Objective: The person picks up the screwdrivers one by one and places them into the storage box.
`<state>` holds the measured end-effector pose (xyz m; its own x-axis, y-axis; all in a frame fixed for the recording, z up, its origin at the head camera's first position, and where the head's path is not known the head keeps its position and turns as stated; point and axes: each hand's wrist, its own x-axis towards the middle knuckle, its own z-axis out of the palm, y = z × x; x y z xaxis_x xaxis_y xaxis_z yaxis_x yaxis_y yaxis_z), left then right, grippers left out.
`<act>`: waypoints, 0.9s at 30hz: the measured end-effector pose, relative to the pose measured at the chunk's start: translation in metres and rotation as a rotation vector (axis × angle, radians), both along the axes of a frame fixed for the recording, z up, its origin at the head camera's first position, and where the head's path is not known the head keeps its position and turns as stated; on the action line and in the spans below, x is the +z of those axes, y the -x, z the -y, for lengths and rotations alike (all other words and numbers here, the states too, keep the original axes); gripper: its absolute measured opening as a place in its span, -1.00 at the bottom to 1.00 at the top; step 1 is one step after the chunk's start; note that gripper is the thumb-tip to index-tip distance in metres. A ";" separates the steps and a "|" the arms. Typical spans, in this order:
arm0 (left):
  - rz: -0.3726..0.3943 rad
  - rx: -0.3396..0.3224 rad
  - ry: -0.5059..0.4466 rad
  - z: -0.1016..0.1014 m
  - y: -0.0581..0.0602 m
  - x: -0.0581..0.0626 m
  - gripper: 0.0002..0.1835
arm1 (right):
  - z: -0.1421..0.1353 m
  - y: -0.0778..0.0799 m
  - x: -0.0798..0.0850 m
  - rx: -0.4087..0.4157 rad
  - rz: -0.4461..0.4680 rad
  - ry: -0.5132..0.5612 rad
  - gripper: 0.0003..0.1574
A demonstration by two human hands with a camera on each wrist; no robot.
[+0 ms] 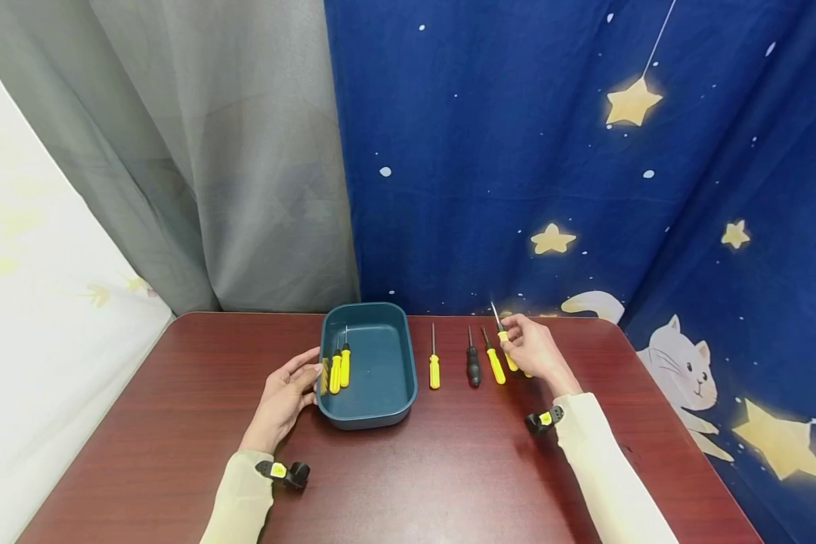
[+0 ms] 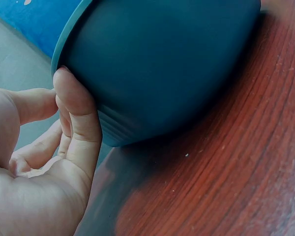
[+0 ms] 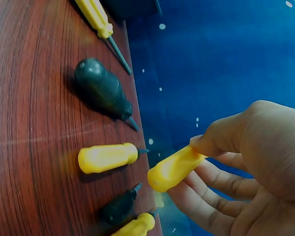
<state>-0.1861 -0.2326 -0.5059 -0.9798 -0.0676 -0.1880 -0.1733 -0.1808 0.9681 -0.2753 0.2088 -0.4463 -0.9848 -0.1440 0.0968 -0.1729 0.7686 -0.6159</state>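
Observation:
My left hand [image 1: 287, 397] pinches the left rim of a dark teal plastic bin [image 1: 374, 419]. In the left wrist view the bin's outer wall [image 2: 162, 64] fills the upper middle, with the fingertips at its rim. My right hand [image 1: 536, 349] holds a yellow-handled screwdriver [image 3: 174, 169] between thumb and fingers, raised over the table's far side, its shaft pointing up and away. Inside the bin, along its left side, lie yellow-handled screwdrivers [image 1: 344, 366], partly overlapped by the left hand.
Between bin and right hand lie a yellow screwdriver [image 1: 434, 370], a black screwdriver [image 1: 473, 366] and another yellow one [image 1: 496, 366]. Beside the right hand are a small black-handled screwdriver [image 3: 119, 206] and a yellow handle [image 3: 136, 226]. Curtains [image 1: 462, 189] hang behind the reddish-brown table [image 1: 449, 483].

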 end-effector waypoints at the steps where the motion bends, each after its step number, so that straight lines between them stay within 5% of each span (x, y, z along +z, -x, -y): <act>1: 0.000 0.001 -0.001 0.000 0.000 0.000 -0.45 | 0.001 0.000 0.000 0.002 0.002 0.004 -0.50; 27: -0.002 -0.003 -0.009 0.001 0.001 0.000 -0.42 | 0.036 -0.005 0.006 0.068 -0.019 0.090 -0.54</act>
<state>-0.1867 -0.2334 -0.5059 -0.9804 -0.0634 -0.1864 -0.1716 -0.1890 0.9669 -0.2701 0.1726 -0.4399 -0.9709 -0.2003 0.1311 -0.2352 0.6965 -0.6780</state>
